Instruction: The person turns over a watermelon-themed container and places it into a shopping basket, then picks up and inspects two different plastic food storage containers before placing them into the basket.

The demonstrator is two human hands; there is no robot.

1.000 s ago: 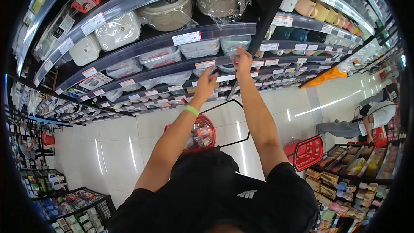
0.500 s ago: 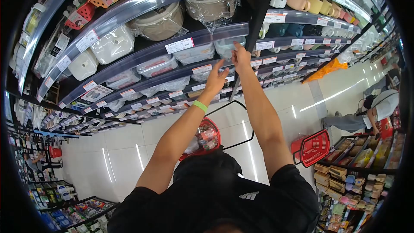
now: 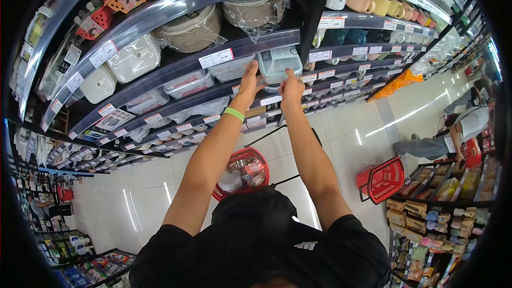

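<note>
A pale blue-green food container [image 3: 278, 64] with a lid is tilted toward me at the front of the shelf. Gripping its near edge, my right hand [image 3: 291, 89] has the thumb on top and its other fingers curled under. My left hand [image 3: 248, 84], with a green wristband, is open at the container's left side, fingers stretched up and thumb apart. Just left of it, more packed food containers [image 3: 230, 69] stand in the same shelf row.
Bagged beige pots [image 3: 190, 31] and white boxes [image 3: 134, 57] sit on the shelf above. Mugs [image 3: 364, 0] line the shelves to the right. A filled red basket [image 3: 256, 154] is below me on the floor; another red basket [image 3: 388, 180] stands right, near a person [image 3: 433, 146].
The container has come forward out of the shelf row and tilted, now in my right hand. My left hand has moved left and down to its side.
</note>
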